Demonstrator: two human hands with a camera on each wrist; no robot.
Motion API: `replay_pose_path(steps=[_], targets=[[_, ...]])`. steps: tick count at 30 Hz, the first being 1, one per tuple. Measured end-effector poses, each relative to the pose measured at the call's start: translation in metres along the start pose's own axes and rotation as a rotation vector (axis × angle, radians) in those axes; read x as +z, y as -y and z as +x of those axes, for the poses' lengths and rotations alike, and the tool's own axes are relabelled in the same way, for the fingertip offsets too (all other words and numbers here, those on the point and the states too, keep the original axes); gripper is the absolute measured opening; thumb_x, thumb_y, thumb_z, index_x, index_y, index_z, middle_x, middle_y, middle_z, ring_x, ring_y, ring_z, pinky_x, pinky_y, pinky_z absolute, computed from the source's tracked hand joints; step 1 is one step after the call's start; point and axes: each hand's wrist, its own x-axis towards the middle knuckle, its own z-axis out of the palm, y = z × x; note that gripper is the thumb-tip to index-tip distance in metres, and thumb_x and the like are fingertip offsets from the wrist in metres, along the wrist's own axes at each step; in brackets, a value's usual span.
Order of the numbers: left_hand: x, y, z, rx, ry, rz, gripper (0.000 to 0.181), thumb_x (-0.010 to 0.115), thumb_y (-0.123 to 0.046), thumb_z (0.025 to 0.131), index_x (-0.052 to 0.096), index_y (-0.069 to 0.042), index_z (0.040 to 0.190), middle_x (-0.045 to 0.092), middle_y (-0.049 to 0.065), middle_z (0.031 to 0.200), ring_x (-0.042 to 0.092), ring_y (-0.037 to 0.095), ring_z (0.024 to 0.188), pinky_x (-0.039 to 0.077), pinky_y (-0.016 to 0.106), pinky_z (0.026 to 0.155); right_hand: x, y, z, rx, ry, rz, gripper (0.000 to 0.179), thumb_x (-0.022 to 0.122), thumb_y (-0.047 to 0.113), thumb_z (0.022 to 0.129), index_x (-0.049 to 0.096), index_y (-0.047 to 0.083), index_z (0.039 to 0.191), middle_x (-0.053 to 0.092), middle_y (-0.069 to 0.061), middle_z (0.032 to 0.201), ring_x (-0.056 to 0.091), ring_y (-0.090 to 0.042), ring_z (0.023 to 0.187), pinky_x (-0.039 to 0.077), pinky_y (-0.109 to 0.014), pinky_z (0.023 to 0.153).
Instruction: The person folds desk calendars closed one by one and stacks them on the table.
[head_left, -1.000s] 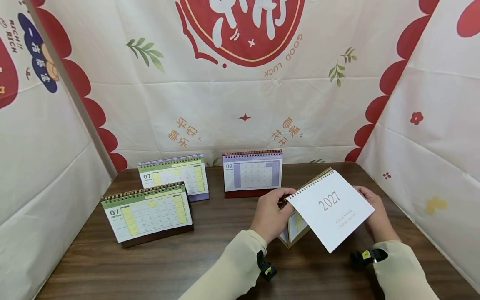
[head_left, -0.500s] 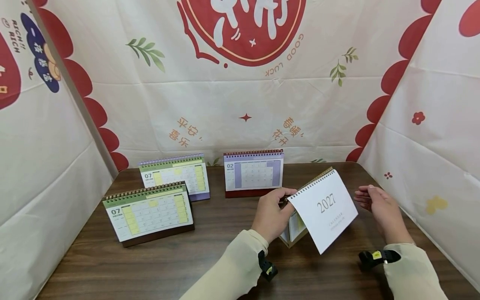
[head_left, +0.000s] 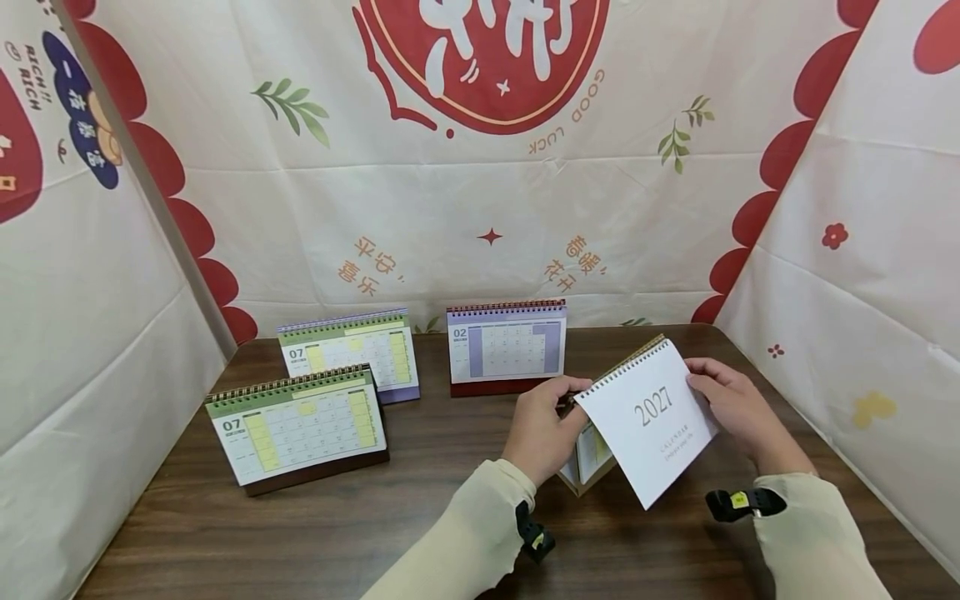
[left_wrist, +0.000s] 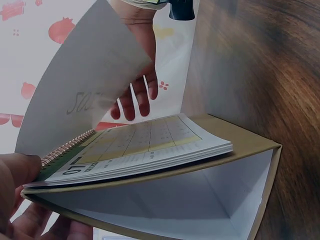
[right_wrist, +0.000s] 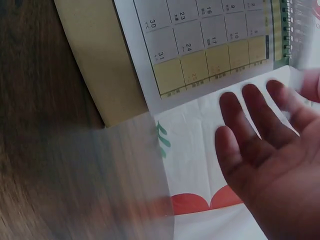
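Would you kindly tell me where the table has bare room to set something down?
The widest bare patch of table lies between the front-left calendar and left sleeve; a smaller one lies between left sleeve and right sleeve. It is crowded around the 2027 calendar, with left grip and right grip at its sides.

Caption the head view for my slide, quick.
Left hand grips the 2027 calendar, right hand at its cover's edge.

Right hand [right_wrist: 282, 175] near spiral calendar [right_wrist: 210, 45], dark wooden tabletop [right_wrist: 40, 125], red-scalloped cloth [right_wrist: 190, 160]
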Motion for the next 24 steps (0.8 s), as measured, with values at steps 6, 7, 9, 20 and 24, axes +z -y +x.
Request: replay_pose_path(steps=[6,7,9,20,24], targets=[[-0.001,0.001,0.0,-0.003,0.007,-0.001,0.021,0.068,-0.017,0.096,0.073,-0.021,0.116,0.066,-0.014,0.112,0.059,0.003,0.097,0.05,0.022,0.084,0.007,-0.001,0.006,-0.015,0.058,0.027,0.055,0.041,0.034,0.107,0.034,0.002,0.151,0.044,-0.026,0.141,0.047,-0.037,0.116,0.045,-0.049,0.093],[-0.002,0.001,0.0,-0.004,0.008,-0.003,0.021,0.068,-0.017,0.096,0.073,-0.021,0.116,0.066,-0.014,0.112,0.059,0.003,0.096,0.05,0.022,0.084,0.009,-0.001,0.007,-0.014,0.056,0.04,0.055,0.04,0.035,0.107,0.033,0.002,0.151,0.043,-0.026,0.142,0.046,-0.037,0.118,0.043,-0.052,0.096],[-0.002,0.001,0.0,-0.008,0.009,-0.006,0.022,0.068,-0.016,0.096,0.073,-0.022,0.116,0.066,-0.014,0.112,0.059,0.003,0.096,0.049,0.022,0.083,0.012,-0.001,0.009,-0.023,0.047,0.051,0.056,0.04,0.035,0.107,0.032,0.002,0.151,0.041,-0.026,0.144,0.044,-0.037,0.12,0.04,-0.056,0.1],[-0.001,0.002,0.001,-0.01,0.012,-0.008,0.023,0.067,-0.014,0.095,0.073,-0.022,0.116,0.066,-0.014,0.112,0.06,0.002,0.094,0.05,0.022,0.081,0.031,-0.002,0.019,-0.043,0.018,0.173,0.051,0.035,0.031,0.108,0.036,-0.002,0.147,0.04,-0.023,0.142,0.045,-0.027,0.117,0.039,-0.05,0.102],[-0.001,0.003,0.002,-0.014,0.027,0.007,0.025,0.066,-0.014,0.096,0.071,-0.022,0.118,0.066,-0.013,0.113,0.06,0.002,0.094,0.05,0.022,0.081,0.038,-0.004,0.021,-0.04,-0.01,0.211,0.047,0.033,0.031,0.108,0.038,-0.003,0.141,0.04,-0.021,0.138,0.043,-0.026,0.113,0.038,-0.046,0.098]])
